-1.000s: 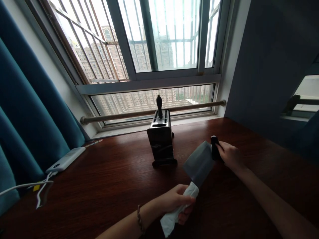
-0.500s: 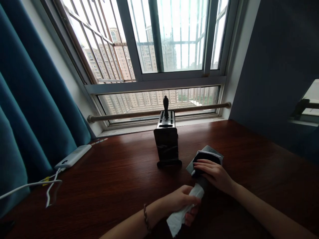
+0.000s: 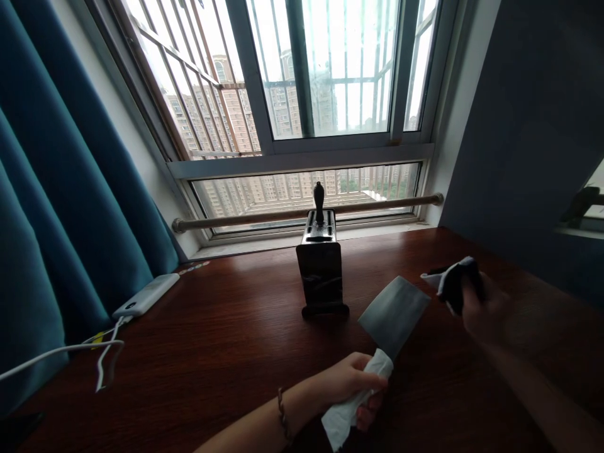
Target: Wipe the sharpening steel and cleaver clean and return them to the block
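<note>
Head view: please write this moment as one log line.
left hand: cleaver, white-wrapped handle | right hand: dark cloth, apart from blade | knife block: upright

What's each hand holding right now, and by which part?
The left hand holds a cleaver by its white-wrapped handle; the right hand grips a bunched black-and-white cloth by its right end.

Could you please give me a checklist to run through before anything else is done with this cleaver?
1. Left hand closed around the white wrap at the handle end: ok.
2. Right hand clear of the cleaver: ok.
3. Dark cloth held in the right fingers: ok.
4. Black holder upright on the table: ok.
5. Blade fully clean: cannot tell.
</note>
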Motion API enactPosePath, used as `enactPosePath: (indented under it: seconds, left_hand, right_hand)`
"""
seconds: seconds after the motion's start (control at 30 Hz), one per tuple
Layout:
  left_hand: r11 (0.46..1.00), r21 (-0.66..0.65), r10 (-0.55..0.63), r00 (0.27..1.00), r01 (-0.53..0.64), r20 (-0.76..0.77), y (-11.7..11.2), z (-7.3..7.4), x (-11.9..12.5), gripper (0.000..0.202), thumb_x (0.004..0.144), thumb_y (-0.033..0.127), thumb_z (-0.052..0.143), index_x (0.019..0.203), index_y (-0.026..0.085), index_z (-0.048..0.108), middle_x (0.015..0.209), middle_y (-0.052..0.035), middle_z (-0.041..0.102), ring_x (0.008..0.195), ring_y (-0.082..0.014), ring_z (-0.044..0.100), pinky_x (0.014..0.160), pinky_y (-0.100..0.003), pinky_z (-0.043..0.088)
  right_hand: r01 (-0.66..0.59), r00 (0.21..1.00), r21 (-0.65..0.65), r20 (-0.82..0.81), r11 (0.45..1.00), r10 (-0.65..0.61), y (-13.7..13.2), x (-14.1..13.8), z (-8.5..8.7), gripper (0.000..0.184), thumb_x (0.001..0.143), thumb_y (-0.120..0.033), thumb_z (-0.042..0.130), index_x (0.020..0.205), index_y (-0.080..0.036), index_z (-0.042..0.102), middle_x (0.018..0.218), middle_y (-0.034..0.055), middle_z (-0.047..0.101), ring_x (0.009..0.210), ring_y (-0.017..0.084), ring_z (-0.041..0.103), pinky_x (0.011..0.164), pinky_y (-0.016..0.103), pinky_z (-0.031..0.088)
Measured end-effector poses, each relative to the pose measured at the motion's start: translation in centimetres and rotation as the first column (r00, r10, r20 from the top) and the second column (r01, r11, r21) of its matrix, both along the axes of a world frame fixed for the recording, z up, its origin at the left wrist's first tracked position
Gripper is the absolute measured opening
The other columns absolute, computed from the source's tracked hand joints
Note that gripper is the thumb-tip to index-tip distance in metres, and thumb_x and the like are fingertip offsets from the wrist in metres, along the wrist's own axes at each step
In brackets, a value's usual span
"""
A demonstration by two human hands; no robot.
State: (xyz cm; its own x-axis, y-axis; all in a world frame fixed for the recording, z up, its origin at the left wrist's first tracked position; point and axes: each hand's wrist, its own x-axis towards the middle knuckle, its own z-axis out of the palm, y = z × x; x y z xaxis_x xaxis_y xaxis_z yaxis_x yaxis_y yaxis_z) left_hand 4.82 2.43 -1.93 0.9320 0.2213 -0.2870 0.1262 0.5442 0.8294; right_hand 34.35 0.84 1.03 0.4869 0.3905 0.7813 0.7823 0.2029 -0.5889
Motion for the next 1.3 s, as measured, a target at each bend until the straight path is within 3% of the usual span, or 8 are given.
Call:
enactPosePath:
  seconds: [0.13,0.2,0.27,0.6,0.77,0.87,1.1,1.3]
  left_hand:
    - [1.000,-0.005,0.013,1.000,-0.013,-0.025,-0.1,0.4,0.1,0.026,0.068,0.027,0.069,0.077,0.015,0.048,0.052,0.0016,0.049,0.034,-0.0101,0.044,0.035,-0.018,0.033]
    - [0.999,-0.016,0.033,0.998,-0.033,-0.045,-0.1,0.6,0.1,0.027,0.065,0.028,0.070,0.077,0.015,0.049,0.051,0.0018,0.049,0.033,-0.0105,0.044,0.035,-0.018,0.031]
    - [0.999,-0.018,0.050,0.997,-0.051,-0.054,-0.2,0.8,0.1,0.027,0.065,0.028,0.070,0.076,0.014,0.049,0.051,0.0015,0.049,0.034,-0.0097,0.043,0.036,-0.018,0.031]
    - [1.000,-0.023,0.007,1.000,-0.007,-0.013,-0.3,1.1,0.2,0.027,0.068,0.027,0.070,0.074,0.015,0.047,0.049,0.0027,0.048,0.032,-0.0098,0.042,0.039,-0.024,0.036]
    - [0.999,0.018,0.033,0.999,-0.033,-0.005,-0.6,1.4,0.3,0.030,0.067,0.029,0.072,0.074,0.016,0.046,0.049,0.0028,0.048,0.032,-0.0102,0.043,0.040,-0.024,0.036]
    - [0.999,0.003,0.041,0.999,-0.041,-0.032,-0.6,1.3,0.3,0.029,0.066,0.027,0.071,0.073,0.016,0.046,0.048,0.0030,0.048,0.032,-0.0097,0.042,0.039,-0.023,0.035]
    - [0.996,-0.031,0.081,0.995,-0.083,-0.054,-0.1,0.7,0.3,0.023,0.065,0.027,0.067,0.071,0.014,0.048,0.052,0.0007,0.050,0.033,-0.0091,0.042,0.037,-0.020,0.033]
    - [0.997,-0.006,0.075,0.997,-0.075,-0.033,-0.5,0.9,0.2,0.029,0.066,0.030,0.071,0.076,0.015,0.047,0.050,0.0021,0.049,0.033,-0.0090,0.042,0.037,-0.019,0.032]
  right_hand:
    - [-0.541,0.672,-0.255,0.442,0.802,0.594,-1.3,-5.4,-0.3,0.017,0.091,-0.019,0.050,0.103,-0.017,0.061,0.092,0.0061,0.067,0.085,0.020,0.064,0.075,0.029,0.051]
    - [-0.607,0.445,-0.524,0.399,0.598,0.802,-1.1,-7.3,-0.9,0.028,0.092,-0.020,0.050,0.118,-0.019,0.058,0.117,0.0068,0.062,0.114,0.023,0.054,0.096,0.035,0.046]
    - [-0.601,0.412,-0.627,0.288,0.495,0.864,-0.4,-7.6,-1.6,0.034,0.093,-0.020,0.048,0.126,-0.019,0.054,0.127,0.0062,0.056,0.125,0.022,0.045,0.104,0.037,0.042]
    - [-0.243,0.856,-0.544,0.269,0.803,0.442,3.6,0.0,-4.9,0.034,0.096,-0.029,0.043,0.122,-0.013,0.058,0.123,0.0116,0.058,0.115,0.028,0.054,0.098,0.051,0.046]
    - [-0.149,0.892,-0.242,0.386,0.959,0.236,2.5,-0.2,-3.6,0.026,0.096,-0.026,0.046,0.115,-0.013,0.059,0.112,0.0123,0.063,0.102,0.027,0.061,0.089,0.044,0.050]
    - [-0.386,0.764,-0.182,0.486,0.904,0.425,1.2,-2.0,-2.5,0.027,0.093,-0.017,0.050,0.120,-0.017,0.055,0.117,0.0100,0.061,0.107,0.022,0.058,0.093,0.037,0.048]
    - [-0.566,0.388,-0.662,0.313,0.492,0.867,0.6,-5.8,-2.5,0.036,0.093,-0.019,0.049,0.129,-0.022,0.053,0.128,0.0054,0.056,0.128,0.022,0.042,0.103,0.038,0.044]
    - [-0.466,0.677,-0.552,0.281,0.691,0.681,2.8,-2.2,-4.1,0.034,0.095,-0.027,0.046,0.127,-0.023,0.056,0.130,0.0051,0.054,0.128,0.026,0.042,0.105,0.048,0.040]
